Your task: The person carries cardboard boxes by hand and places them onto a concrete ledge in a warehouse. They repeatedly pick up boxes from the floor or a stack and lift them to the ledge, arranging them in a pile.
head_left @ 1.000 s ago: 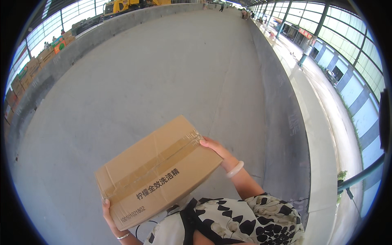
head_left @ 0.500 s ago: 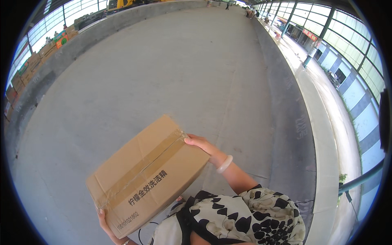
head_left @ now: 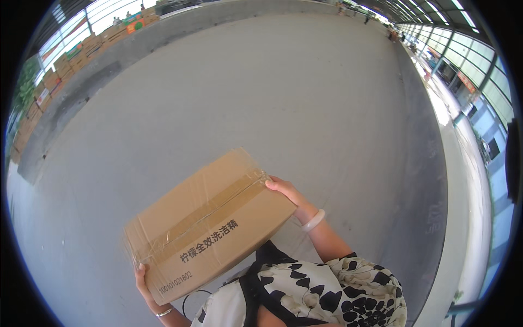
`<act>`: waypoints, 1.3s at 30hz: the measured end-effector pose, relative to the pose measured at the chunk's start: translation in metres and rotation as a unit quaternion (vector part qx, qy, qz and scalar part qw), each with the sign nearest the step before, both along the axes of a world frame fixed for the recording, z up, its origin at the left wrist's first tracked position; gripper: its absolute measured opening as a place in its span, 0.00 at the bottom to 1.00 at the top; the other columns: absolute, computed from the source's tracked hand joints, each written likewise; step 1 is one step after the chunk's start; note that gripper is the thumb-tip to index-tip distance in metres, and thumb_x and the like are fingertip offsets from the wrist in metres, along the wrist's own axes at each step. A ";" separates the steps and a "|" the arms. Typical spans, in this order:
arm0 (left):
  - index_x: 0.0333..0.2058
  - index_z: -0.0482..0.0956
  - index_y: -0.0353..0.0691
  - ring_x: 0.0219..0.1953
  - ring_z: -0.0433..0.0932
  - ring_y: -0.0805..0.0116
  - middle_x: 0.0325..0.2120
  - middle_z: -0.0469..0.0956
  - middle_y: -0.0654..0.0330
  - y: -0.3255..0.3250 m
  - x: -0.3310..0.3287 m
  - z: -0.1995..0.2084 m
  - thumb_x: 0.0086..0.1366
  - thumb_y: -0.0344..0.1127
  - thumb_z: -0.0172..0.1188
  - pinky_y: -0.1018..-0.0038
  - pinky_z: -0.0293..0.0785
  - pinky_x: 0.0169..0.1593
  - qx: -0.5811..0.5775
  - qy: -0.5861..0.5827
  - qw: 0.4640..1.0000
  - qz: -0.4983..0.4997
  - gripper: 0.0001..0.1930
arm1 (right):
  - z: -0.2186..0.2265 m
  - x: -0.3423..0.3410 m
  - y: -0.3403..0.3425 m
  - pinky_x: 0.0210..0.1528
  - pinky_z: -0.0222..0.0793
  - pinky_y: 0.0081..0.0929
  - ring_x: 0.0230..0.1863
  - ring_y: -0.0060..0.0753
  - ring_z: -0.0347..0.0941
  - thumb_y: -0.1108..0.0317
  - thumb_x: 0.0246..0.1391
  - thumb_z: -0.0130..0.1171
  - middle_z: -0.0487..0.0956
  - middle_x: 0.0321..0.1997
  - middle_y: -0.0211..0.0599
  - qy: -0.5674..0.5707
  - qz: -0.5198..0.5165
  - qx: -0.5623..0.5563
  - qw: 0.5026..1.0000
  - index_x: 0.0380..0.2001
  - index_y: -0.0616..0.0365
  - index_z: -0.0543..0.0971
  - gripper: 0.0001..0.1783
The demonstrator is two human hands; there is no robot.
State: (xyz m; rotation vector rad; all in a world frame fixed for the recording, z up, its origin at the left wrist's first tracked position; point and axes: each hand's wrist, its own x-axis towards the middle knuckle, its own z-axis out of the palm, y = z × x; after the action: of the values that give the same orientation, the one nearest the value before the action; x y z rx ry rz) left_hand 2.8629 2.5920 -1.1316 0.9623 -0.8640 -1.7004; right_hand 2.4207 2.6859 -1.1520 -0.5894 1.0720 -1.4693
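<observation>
A closed brown cardboard box, taped along its top seam and printed with dark lettering, is held in front of my body, tilted with its right end farther away. My right hand grips the far right end, thumb on top by the tape and the other fingers hidden underneath or behind. At the near left end, my left hand holds the box with its thumb against the edge; most of its fingers are out of sight. A pale bangle circles my right wrist and a bracelet my left.
A wide grey concrete floor stretches ahead. Low concrete walls run along the left and right. Stacked cartons stand beyond the left wall. Distant people are near the far right end.
The view has turned left, bringing more of the stacked cartons into sight. The box has shifted slightly right and up in the picture, still in both hands.
</observation>
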 end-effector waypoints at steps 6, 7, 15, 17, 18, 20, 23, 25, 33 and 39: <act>0.64 0.67 0.34 0.53 0.79 0.56 0.54 0.77 0.47 -0.027 0.154 0.082 0.64 0.42 0.56 0.62 0.78 0.54 -0.010 -0.029 0.998 0.056 0.31 | 0.053 0.148 -0.040 0.60 0.69 0.30 0.59 0.33 0.73 0.51 0.61 0.60 0.76 0.60 0.44 -0.050 0.006 0.019 0.999 0.66 0.68 0.66 0.39; 0.65 0.65 0.34 0.55 0.77 0.56 0.56 0.75 0.47 -0.023 0.167 0.108 0.63 0.42 0.56 0.62 0.77 0.56 -0.016 -0.026 0.998 0.048 0.33 | 0.065 0.171 -0.040 0.60 0.69 0.30 0.59 0.33 0.73 0.51 0.61 0.60 0.76 0.60 0.44 -0.054 0.020 0.012 0.998 0.66 0.68 0.66 0.39; 0.72 0.54 0.38 0.62 0.71 0.51 0.63 0.68 0.46 -0.005 0.118 0.123 0.59 0.36 0.57 0.61 0.72 0.63 -0.026 0.015 0.999 0.044 0.42 | 0.071 0.117 -0.048 0.59 0.70 0.30 0.56 0.33 0.75 0.50 0.60 0.61 0.77 0.58 0.42 -0.055 0.045 -0.030 0.997 0.64 0.68 0.67 0.38; 0.72 0.54 0.38 0.63 0.71 0.51 0.63 0.68 0.46 0.011 0.138 0.140 0.59 0.36 0.56 0.60 0.72 0.63 -0.023 -0.002 0.999 0.037 0.41 | 0.081 0.145 -0.023 0.58 0.71 0.30 0.56 0.32 0.75 0.50 0.60 0.61 0.78 0.58 0.41 -0.070 0.029 -0.020 0.997 0.64 0.68 0.68 0.38; 0.72 0.54 0.38 0.63 0.71 0.51 0.63 0.68 0.46 0.017 0.145 0.151 0.59 0.36 0.56 0.60 0.72 0.63 -0.021 -0.005 0.999 0.033 0.41 | 0.087 0.156 -0.013 0.58 0.71 0.29 0.55 0.32 0.76 0.51 0.61 0.61 0.78 0.57 0.41 -0.079 0.017 -0.012 0.997 0.63 0.68 0.69 0.37; 0.72 0.54 0.37 0.63 0.70 0.51 0.63 0.67 0.46 0.024 0.150 0.175 0.59 0.35 0.55 0.60 0.71 0.63 -0.019 -0.007 0.999 0.025 0.41 | 0.099 0.166 -0.002 0.57 0.71 0.29 0.55 0.31 0.76 0.51 0.61 0.60 0.78 0.57 0.41 -0.076 0.012 -0.009 0.997 0.62 0.68 0.69 0.36; 0.72 0.54 0.37 0.63 0.70 0.51 0.63 0.67 0.45 0.014 0.094 0.180 0.59 0.35 0.55 0.60 0.71 0.63 -0.019 0.000 0.999 0.033 0.41 | 0.104 0.107 -0.020 0.57 0.71 0.29 0.55 0.31 0.76 0.52 0.61 0.60 0.79 0.56 0.41 -0.067 0.016 -0.002 0.998 0.62 0.67 0.70 0.35; 0.72 0.54 0.37 0.63 0.70 0.51 0.63 0.67 0.45 -0.011 0.019 0.167 0.58 0.35 0.55 0.60 0.70 0.64 -0.017 0.003 0.999 0.045 0.41 | 0.096 0.029 -0.056 0.57 0.71 0.29 0.55 0.31 0.76 0.52 0.61 0.60 0.79 0.56 0.41 -0.066 0.027 0.001 0.997 0.62 0.67 0.71 0.34; 0.71 0.55 0.36 0.63 0.70 0.52 0.63 0.68 0.45 -0.218 -0.324 0.087 0.57 0.35 0.56 0.61 0.69 0.64 0.000 0.007 0.997 0.078 0.42 | 0.040 -0.320 -0.293 0.59 0.70 0.30 0.57 0.33 0.75 0.52 0.61 0.60 0.78 0.57 0.42 -0.075 0.072 0.015 0.994 0.64 0.68 0.69 0.36; 0.69 0.59 0.36 0.60 0.73 0.53 0.60 0.71 0.46 -0.418 -0.363 0.077 0.59 0.35 0.55 0.61 0.72 0.62 0.008 0.004 0.998 0.065 0.38 | 0.026 -0.363 -0.461 0.59 0.70 0.30 0.57 0.33 0.75 0.53 0.62 0.59 0.78 0.58 0.43 -0.039 0.023 0.040 0.998 0.63 0.68 0.69 0.34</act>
State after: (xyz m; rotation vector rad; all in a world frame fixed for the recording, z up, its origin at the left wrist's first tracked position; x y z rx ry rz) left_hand 2.4996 2.1736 -1.0550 0.9993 -0.7673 -1.6022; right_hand 2.0572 2.2247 -1.1259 -0.4930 1.0463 -1.3920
